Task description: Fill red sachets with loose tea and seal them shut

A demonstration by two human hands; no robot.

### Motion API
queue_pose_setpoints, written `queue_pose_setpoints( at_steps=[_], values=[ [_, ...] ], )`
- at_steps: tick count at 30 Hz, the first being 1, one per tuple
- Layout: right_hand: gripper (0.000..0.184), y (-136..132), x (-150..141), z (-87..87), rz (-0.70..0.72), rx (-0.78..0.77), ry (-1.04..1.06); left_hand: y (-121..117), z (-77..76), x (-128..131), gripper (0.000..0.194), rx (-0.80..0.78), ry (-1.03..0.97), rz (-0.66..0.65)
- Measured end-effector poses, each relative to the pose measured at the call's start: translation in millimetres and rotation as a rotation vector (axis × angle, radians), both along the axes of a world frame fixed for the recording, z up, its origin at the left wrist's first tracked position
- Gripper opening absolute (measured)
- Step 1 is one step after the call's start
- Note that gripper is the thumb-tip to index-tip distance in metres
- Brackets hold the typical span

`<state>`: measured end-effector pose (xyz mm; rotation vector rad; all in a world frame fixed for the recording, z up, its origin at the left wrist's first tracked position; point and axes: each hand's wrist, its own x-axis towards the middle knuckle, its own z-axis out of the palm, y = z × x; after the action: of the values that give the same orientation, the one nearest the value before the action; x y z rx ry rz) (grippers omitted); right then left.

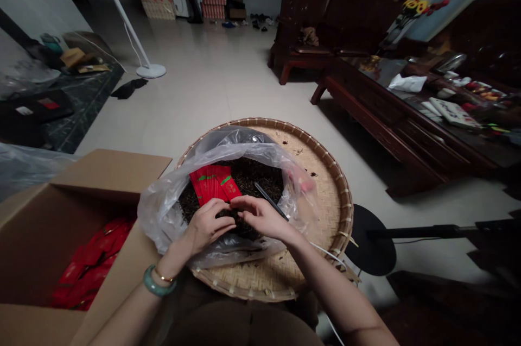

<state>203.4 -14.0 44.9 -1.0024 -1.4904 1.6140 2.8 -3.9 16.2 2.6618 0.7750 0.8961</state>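
My left hand [210, 222] and my right hand [262, 216] are close together over dark dried leaves, which look like tea [254, 169]. Both have curved fingers with thumbs apart, and leaves show in the gap; I make out nothing held. The leaves fill a clear plastic bag [163, 210] whose mouth is spread wide on a round woven bamboo tray [325, 210]. Just beyond my fingertips, several red packets [211, 183] with green marks lie fanned on the leaves. A slim dark tool [271, 200], its kind unclear, rests beside my right hand.
At my left stands an open cardboard box [109, 172] with many red packets [97, 259] inside. A black round stand base [372, 240] is right of the tray. Farther off are a low dark wooden table [366, 101] and a white pole stand [150, 70].
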Motion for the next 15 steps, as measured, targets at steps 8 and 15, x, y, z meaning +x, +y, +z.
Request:
queue_pose_setpoints(
  at_steps=[8,15],
  values=[
    [0.033,-6.8,2.6,-1.4,-0.015,-0.056,0.066,-1.2,0.1,-0.2,0.008,0.008,-0.035,-0.006],
    [0.038,-16.9,21.1,-8.7,-0.151,0.279,-0.299,-7.9,-1.6,-4.9,0.011,0.047,-0.088,-0.061]
  ],
)
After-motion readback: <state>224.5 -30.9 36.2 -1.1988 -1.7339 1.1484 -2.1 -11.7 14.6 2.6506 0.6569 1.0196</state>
